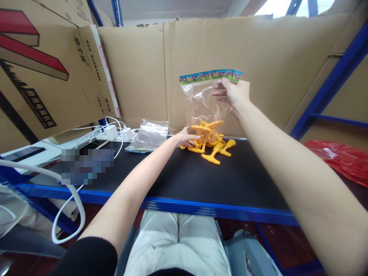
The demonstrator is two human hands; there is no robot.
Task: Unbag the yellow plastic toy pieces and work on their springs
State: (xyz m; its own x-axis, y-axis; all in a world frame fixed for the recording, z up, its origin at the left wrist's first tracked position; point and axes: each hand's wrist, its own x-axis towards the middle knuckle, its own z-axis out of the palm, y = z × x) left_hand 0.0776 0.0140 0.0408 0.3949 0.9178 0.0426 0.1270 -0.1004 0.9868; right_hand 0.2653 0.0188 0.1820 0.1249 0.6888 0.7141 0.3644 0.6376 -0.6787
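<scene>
My right hand [234, 92] pinches the top right of a clear plastic bag [201, 101], just at its colourful printed header strip. The bag hangs upright behind a heap of yellow T-shaped plastic pieces [211, 153]. At the heap's left side is my left hand [185, 137], its thumb and fingers curled about a yellow piece [196, 149]; the pieces partly hide the grip. Other yellow pieces lie loose at the right front of the heap. Left of my left hand, a second clear bag [151, 134] lies flat with its printed strip toward me.
A black tabletop [207, 184] has a blue metal front edge [201, 207]. Cardboard panels [135, 69] stand behind and at the left. White chargers [115, 133] with cables and a blurred-out object [87, 166] are on the left. A red plastic bag [342, 159] lies at the right.
</scene>
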